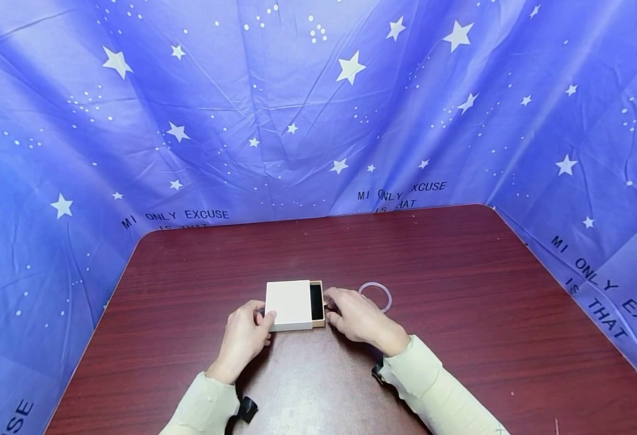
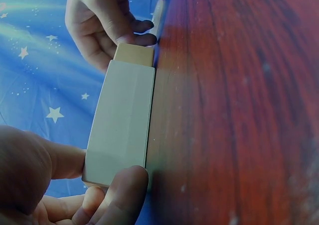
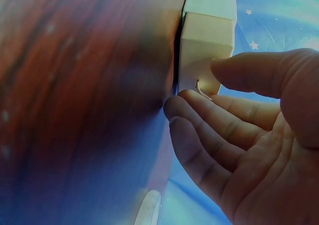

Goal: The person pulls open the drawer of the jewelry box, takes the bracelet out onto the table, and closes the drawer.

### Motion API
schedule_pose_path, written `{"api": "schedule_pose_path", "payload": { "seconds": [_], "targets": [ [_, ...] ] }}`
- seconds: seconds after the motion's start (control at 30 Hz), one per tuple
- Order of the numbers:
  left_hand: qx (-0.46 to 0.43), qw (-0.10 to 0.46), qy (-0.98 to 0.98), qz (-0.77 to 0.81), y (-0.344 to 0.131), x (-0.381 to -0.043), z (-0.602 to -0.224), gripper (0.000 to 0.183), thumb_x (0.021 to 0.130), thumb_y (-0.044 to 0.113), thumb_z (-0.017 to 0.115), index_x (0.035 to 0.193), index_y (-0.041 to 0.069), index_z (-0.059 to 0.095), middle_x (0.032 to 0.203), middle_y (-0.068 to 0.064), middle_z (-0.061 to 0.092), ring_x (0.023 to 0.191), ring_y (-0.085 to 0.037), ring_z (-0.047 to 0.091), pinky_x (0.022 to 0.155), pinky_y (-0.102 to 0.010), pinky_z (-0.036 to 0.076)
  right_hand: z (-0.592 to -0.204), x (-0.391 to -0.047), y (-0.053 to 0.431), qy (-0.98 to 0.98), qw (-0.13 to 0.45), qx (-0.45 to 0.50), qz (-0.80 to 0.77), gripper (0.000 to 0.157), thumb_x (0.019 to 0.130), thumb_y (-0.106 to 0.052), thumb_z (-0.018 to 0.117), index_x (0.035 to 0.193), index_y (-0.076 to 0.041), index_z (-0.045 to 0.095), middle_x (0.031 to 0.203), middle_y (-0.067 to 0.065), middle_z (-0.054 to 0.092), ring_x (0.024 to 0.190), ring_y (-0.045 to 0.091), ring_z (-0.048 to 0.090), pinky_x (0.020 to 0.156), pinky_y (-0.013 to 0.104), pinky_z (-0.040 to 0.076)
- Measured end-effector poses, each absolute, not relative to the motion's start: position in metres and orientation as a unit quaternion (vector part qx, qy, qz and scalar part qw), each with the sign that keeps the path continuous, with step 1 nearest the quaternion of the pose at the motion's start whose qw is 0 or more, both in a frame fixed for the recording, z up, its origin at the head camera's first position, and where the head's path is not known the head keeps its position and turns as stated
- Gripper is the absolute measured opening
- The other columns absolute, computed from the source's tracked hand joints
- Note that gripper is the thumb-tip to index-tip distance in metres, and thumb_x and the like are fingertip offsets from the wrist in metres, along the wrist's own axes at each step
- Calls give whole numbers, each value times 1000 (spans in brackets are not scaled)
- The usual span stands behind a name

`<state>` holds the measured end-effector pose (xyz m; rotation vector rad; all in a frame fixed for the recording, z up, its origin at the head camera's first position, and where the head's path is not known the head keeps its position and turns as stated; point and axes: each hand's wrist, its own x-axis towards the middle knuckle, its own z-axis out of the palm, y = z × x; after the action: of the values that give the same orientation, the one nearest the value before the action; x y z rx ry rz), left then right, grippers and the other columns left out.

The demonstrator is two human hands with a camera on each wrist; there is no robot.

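A white sliding box (image 1: 289, 305) lies on the table, its tan inner drawer (image 1: 318, 324) partly out at the right, showing a black lining (image 1: 316, 302). My left hand (image 1: 243, 333) grips the white sleeve's left end, thumb on the near corner and fingers round the back. At the drawer's outer end is my right hand (image 1: 359, 315), fingers loosely bent and thumb apart from them. In the right wrist view the thumb overlaps the drawer's end face, and a thin ribbon pull (image 3: 202, 91) curves from its hole down to the fingers, with no clear pinch visible.
A pale lilac ring-shaped bangle (image 1: 388, 297) lies just behind and right of my right hand. The reddish-brown wooden table (image 1: 199, 266) has rounded far corners. Blue star-printed curtains (image 1: 275, 109) surround its back and sides.
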<state>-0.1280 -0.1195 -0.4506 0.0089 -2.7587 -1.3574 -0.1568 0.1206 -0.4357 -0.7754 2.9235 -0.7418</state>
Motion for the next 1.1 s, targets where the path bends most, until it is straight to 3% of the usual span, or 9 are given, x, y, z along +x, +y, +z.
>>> {"api": "schedule_pose_path", "payload": {
  "seconds": [0.4, 1.1],
  "targets": [
    [3, 33, -900, -435, -120, -128, -451, 31, 89, 18, 66, 111, -4, 62, 65, 2, 53, 45, -9, 62, 49, -21, 51, -435, -155, 119, 935, 26, -253, -248, 29, 88, -14, 65, 116, -10, 59, 96, -4, 65, 92, 14, 61, 82, 37, 50],
    [-2, 37, -900, -435, -119, -127, -449, 30, 89, 16, 66, 110, -4, 62, 64, 2, 52, 45, -8, 61, 50, -21, 51, -437, -153, 114, 937, 21, -258, -234, 34, 88, -16, 66, 120, -13, 59, 94, -4, 63, 92, 16, 60, 77, 40, 50]
  ]
}}
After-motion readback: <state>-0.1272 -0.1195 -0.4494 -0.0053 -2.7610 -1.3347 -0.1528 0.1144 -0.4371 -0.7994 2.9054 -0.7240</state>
